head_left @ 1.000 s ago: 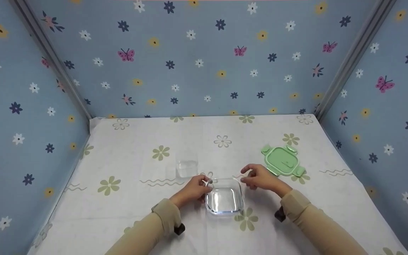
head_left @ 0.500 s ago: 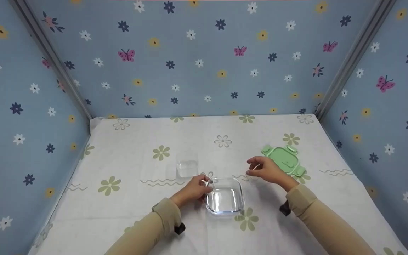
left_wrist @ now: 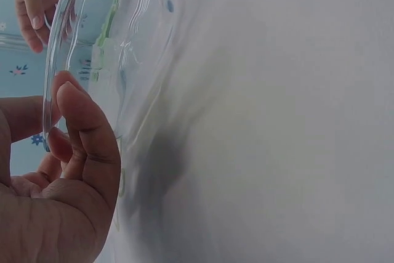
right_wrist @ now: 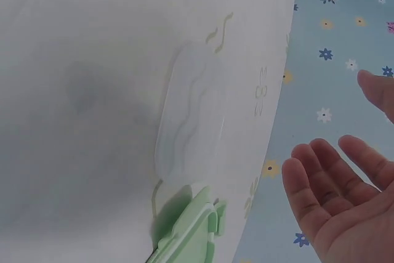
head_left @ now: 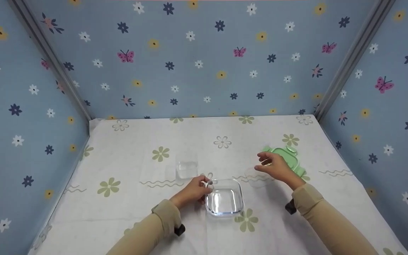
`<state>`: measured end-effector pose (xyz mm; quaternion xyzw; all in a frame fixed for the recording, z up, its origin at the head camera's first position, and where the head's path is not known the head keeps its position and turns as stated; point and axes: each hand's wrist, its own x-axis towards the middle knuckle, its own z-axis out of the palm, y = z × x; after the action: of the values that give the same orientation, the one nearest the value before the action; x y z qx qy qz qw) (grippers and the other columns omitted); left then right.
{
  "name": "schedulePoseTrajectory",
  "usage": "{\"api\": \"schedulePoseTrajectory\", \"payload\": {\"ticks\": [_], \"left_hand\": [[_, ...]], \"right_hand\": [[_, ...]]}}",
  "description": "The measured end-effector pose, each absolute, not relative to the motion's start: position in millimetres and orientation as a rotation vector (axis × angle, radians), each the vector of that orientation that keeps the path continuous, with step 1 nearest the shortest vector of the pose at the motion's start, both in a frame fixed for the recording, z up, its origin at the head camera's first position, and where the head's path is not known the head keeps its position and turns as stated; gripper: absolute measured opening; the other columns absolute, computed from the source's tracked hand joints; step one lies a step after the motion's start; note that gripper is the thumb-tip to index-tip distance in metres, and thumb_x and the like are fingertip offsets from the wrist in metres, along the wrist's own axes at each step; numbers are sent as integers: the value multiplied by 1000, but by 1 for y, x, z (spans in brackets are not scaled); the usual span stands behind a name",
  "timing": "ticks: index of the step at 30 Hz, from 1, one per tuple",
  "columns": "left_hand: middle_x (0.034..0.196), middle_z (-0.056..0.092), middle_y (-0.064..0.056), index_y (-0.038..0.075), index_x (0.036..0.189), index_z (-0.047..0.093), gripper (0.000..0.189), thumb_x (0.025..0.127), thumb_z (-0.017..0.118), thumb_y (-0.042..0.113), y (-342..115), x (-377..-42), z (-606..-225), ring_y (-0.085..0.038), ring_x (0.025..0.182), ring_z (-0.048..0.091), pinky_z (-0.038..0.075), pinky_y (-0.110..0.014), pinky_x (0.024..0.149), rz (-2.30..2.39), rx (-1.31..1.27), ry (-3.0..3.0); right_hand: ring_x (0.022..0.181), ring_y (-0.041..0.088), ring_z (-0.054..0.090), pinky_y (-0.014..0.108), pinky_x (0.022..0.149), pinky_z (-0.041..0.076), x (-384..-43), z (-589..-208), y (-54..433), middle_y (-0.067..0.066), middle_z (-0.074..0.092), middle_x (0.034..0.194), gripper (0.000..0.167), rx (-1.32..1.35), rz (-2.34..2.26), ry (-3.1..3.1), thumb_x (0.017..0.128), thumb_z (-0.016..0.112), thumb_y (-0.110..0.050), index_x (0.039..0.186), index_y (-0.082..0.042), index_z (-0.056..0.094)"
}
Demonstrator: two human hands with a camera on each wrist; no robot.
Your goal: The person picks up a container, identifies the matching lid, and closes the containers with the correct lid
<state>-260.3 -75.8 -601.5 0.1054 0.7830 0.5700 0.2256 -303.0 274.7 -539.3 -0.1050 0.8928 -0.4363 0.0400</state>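
Note:
A square glass food container (head_left: 225, 197) stands on the cloth, its inside facing up. My left hand (head_left: 194, 189) pinches its left rim between thumb and fingers, seen close in the left wrist view on the glass edge (left_wrist: 55, 47). My right hand (head_left: 276, 168) is raised to the right, fingers relaxed and apart and holding nothing in the right wrist view. Below it lies a thin translucent sheet with rounded corners (right_wrist: 191, 115), faint in the head view. The green lid (head_left: 289, 157) with side flaps lies just beyond, partly hidden by that hand.
A small clear box (head_left: 187, 169) stands left of the glass container, beyond my left hand. A white flowered cloth (head_left: 133, 138) covers the table. Blue patterned panels (head_left: 204, 81) rise at the back and on both sides.
My right hand has moved from beside the glass container's right rim up and to the right, now over the lid's near left part. The translucent sheet shows beneath it. My left hand keeps its hold.

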Motion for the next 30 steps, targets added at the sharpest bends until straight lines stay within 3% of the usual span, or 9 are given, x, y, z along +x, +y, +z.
{"api": "schedulePoseTrajectory", "payload": {"ticks": [8,30], "left_hand": [[75,55,-1,-5,123,57,28,98,66,5,-75,-260,-605,-10,52,57,51,-22,51,1618,294,2108],[76,55,-1,-4,122,57,28,99,68,7,-76,-261,-603,-10,53,57,51,-23,51,1627,296,2115]], "right_hand": [[128,46,66,60,110,55,-302,-542,284,30,66,139,56,-265,-1275,2784,98,81,-17,146,4,61],[138,51,58,62,116,50,-307,-540,319,34,58,149,67,-164,-1275,2806,100,79,-19,155,6,50]]}}
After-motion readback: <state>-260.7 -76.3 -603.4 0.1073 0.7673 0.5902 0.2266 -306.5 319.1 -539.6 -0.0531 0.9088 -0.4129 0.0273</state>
